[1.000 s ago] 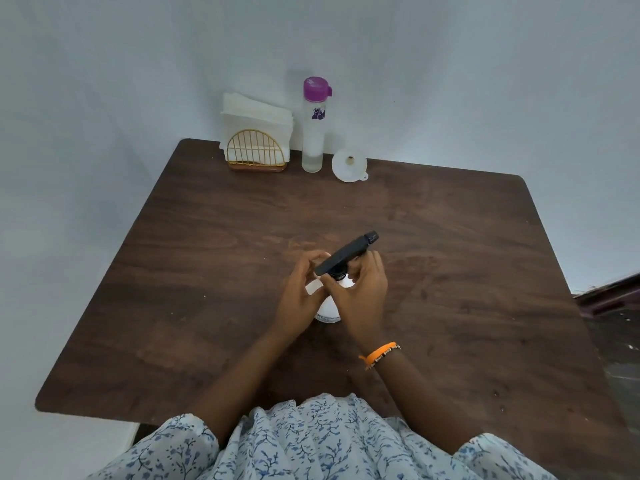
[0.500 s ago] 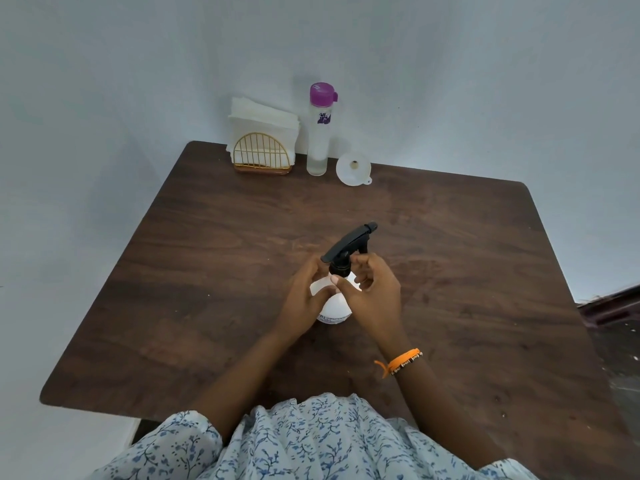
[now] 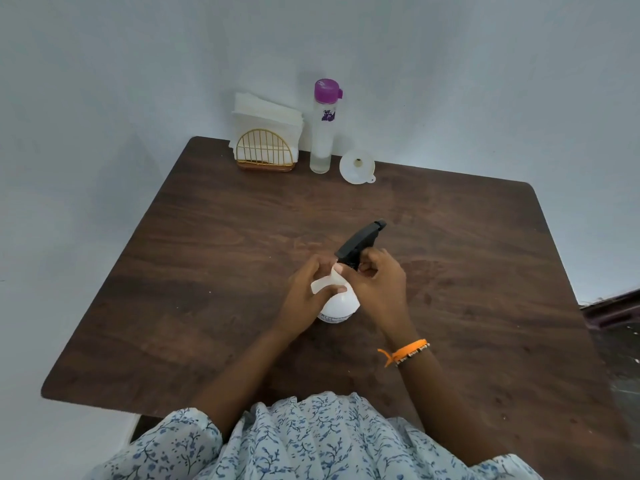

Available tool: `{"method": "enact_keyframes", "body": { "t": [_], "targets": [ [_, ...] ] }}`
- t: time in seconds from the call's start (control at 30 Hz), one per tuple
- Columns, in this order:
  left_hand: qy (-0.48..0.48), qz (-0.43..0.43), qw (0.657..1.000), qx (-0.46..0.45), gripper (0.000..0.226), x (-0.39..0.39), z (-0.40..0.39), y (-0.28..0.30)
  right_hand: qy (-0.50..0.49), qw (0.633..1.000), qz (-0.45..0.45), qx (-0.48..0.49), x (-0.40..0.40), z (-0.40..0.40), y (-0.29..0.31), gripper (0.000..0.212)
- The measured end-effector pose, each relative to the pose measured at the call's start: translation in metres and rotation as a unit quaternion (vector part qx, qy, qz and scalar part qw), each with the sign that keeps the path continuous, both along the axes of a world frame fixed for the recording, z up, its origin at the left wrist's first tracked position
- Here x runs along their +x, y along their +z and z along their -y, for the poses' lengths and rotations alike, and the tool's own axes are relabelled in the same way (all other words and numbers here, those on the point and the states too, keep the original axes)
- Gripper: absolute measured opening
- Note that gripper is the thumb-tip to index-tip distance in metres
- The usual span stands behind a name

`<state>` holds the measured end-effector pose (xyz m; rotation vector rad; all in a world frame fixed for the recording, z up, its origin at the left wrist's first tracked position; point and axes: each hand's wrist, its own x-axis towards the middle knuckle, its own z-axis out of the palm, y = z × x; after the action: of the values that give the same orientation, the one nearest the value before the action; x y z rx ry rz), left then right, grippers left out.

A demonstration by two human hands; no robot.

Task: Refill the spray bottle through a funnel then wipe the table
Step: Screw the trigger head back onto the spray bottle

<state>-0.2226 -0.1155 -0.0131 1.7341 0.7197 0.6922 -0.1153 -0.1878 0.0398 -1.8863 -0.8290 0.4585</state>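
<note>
- Left hand (image 3: 304, 299) is gripping the white spray bottle (image 3: 337, 304), fingers curling round its upper body, thumb lying across the shoulder.
- Right hand (image 3: 379, 289) is pinching the black trigger head (image 3: 358, 244) at its collar, fingers bent round the neck just above the left thumb.
- Trigger head is sitting on the bottle neck, nozzle pointing up and away to the right, past the right fingertips; can't tell if it is threaded on or loose.
- Bottle is standing upright on the brown wooden table (image 3: 207, 306), between both hands, base showing just below the left palm.
- Orange wristband (image 3: 407, 351) is sitting on the right wrist.
- White funnel (image 3: 356, 167) is lying wide end up at the far table edge, well apart from both sets of fingers, straight beyond them.
- Clear bottle with purple cap (image 3: 323, 129) is standing just left of the funnel, not touching it as far as visible.
- Gold wire napkin holder (image 3: 266, 150) with white napkins (image 3: 266, 114) is standing left of that bottle, far from the left fingers.
- Blue floral garment (image 3: 311, 441) is filling the near edge, below both forearms.
</note>
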Motion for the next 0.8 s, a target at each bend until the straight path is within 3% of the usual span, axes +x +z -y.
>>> {"method": "enact_keyframes", "body": {
  "t": [0.23,0.37,0.43,0.6,0.8],
  "targets": [
    [0.008,-0.014,0.999,-0.045,0.027,-0.001,-0.004,-0.005,0.193,0.980,-0.054,0.011,0.025,0.011,0.003,0.028],
    [0.013,-0.011,0.999,-0.051,0.030,0.000,-0.004,-0.003,0.230,0.973,-0.026,0.010,0.035,0.003,0.002,0.023],
    [0.020,-0.007,0.999,-0.048,0.037,0.000,-0.002,-0.002,0.194,0.981,0.013,0.021,0.031,0.002,-0.001,0.015],
    [0.027,0.024,0.999,0.005,0.049,0.001,0.004,0.000,-0.003,0.993,-0.051,0.102,-0.005,-0.001,-0.016,0.042],
    [0.048,-0.040,0.997,0.037,0.035,0.003,0.005,-0.010,-0.074,0.989,-0.070,0.110,-0.019,-0.010,-0.020,0.049]
  ]
}}
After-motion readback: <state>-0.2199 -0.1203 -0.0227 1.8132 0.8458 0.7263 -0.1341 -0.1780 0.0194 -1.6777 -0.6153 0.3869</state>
